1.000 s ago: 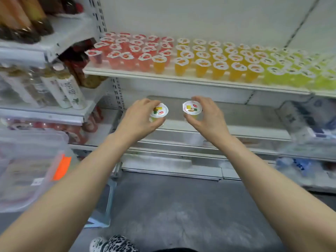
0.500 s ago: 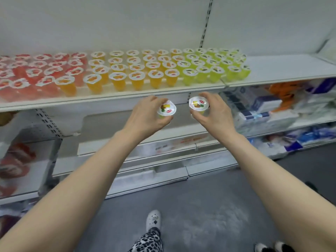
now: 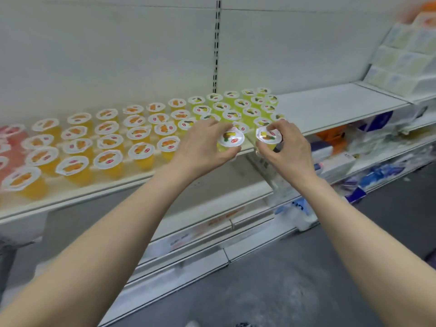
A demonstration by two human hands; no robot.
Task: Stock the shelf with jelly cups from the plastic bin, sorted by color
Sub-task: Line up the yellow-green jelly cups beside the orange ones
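Note:
My left hand (image 3: 203,145) grips a green jelly cup (image 3: 230,138) with a white foil lid at the front edge of the white shelf (image 3: 330,107). My right hand (image 3: 289,147) grips a second green jelly cup (image 3: 269,136) just to the right of it. Both cups are at the near end of the green group (image 3: 243,107). Left of that stand rows of orange cups (image 3: 108,140), and pink cups (image 3: 11,138) sit at the far left edge. The plastic bin is out of view.
The shelf board is bare to the right of the green cups. Packs of tissue (image 3: 405,50) stand on a shelf at the upper right. Lower shelves on the right hold blue and white packages (image 3: 377,175). Grey floor (image 3: 283,279) lies below.
Both hands have moved up and forward with their cups, from below the shelf to its front edge beside the green group. The view has shifted right and closer to the shelf.

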